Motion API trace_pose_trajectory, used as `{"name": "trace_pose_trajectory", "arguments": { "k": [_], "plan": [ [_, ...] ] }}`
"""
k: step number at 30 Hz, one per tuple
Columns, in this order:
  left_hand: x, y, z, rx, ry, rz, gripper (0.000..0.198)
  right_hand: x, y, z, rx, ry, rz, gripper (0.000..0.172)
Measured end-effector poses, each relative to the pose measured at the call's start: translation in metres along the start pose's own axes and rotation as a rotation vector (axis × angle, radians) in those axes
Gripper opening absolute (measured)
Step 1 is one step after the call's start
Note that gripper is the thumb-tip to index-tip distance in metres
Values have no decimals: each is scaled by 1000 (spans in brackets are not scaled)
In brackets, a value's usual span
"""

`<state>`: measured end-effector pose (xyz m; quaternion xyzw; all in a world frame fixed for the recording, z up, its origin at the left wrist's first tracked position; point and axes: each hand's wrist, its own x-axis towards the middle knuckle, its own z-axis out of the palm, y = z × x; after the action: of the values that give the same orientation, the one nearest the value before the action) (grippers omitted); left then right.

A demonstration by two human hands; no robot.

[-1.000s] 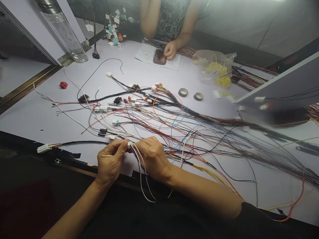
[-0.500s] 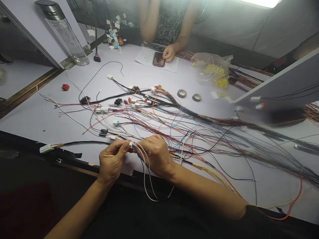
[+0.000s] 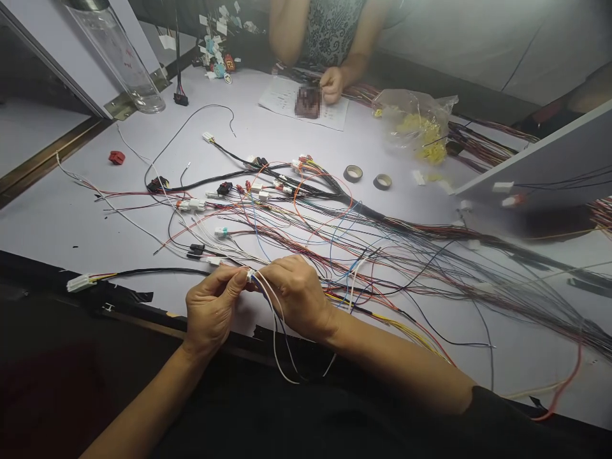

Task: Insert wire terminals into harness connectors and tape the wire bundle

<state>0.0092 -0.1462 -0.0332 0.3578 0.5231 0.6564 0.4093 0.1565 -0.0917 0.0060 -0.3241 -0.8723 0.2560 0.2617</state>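
My left hand (image 3: 213, 306) and my right hand (image 3: 294, 293) meet at the table's near edge, both pinched round a small white connector (image 3: 250, 275). White and blue wires (image 3: 277, 344) loop down from it toward me. A wide spread of coloured harness wires (image 3: 335, 236) with small plugs covers the white table (image 3: 71, 223) just beyond my hands. A white plug on a black cable (image 3: 80, 282) lies to the left of my left hand.
Two tape rolls (image 3: 352, 173) lie mid-table, a clear bag of yellow parts (image 3: 415, 131) behind them. A person opposite rests a hand (image 3: 331, 85) on a paper sheet. A clear bottle (image 3: 122, 60) stands far left, a red part (image 3: 116, 157) nearby. A grey board (image 3: 540, 166) slants in at right.
My hands stay pinched on the connector at the same spot. The view has shifted slightly. The other person's hand has stayed on the paper.
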Motion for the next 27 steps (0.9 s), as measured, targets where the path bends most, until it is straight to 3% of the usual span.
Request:
{"name": "trace_pose_trajectory", "arguments": {
  "k": [4, 11, 27],
  "plan": [
    [2, -2, 0, -17, 30, 6, 6, -1, 0, 6, -85, 15, 8, 23],
    [1, -1, 4, -52, 85, -28, 8, -7, 2, 0, -13, 122, 4, 22],
    [1, 1, 3, -127, 86, -53, 7, 1, -3, 7, -127, 5, -1, 25]
  ]
}}
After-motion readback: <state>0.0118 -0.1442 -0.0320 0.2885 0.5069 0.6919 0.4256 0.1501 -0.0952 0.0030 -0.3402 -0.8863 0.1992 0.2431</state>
